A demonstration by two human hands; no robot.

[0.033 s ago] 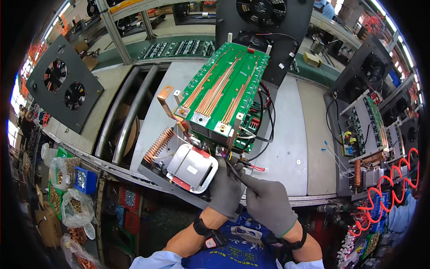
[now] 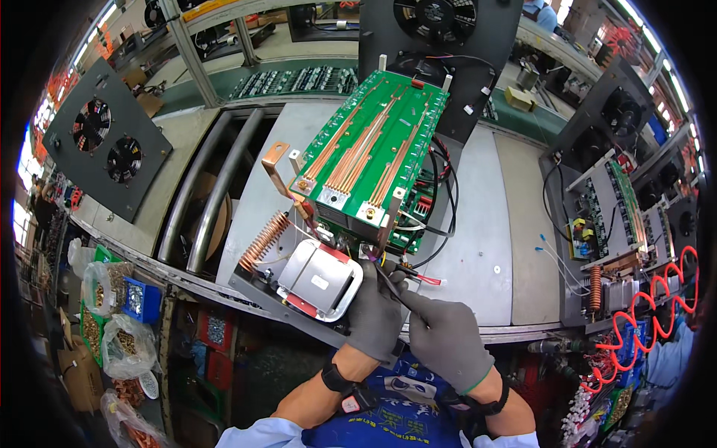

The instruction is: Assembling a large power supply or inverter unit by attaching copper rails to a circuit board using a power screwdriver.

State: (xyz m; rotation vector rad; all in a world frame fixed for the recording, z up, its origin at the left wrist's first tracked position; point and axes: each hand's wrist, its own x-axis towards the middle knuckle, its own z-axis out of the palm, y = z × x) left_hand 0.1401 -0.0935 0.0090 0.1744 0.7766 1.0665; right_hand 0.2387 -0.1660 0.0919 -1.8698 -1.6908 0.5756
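Observation:
My left hand [image 2: 377,317], in a grey glove, is closed beside the silver-framed transformer-like block [image 2: 320,278]. My right hand [image 2: 452,340], gloved alike, is closed just to its right. Between the fingers of both runs a thin dark cable-like length [image 2: 389,284]; its exact kind is hard to tell. Purple and yellow wires [image 2: 373,256] show above the fingertips. A red wire [image 2: 429,281] sticks out to the right. Beyond the hands stands a green circuit board [image 2: 366,149] with copper strips, mounted on a chassis. A copper coil [image 2: 264,243] sits left of the block.
Behind the board rises a dark panel with a fan [image 2: 437,19]. Metal rollers [image 2: 216,198] lie to the left, near another fan panel [image 2: 104,142]. A second assembly [image 2: 612,216] stands right, above a coiled red hose [image 2: 650,313]. Bins and bags of hardware [image 2: 127,343] are lower left.

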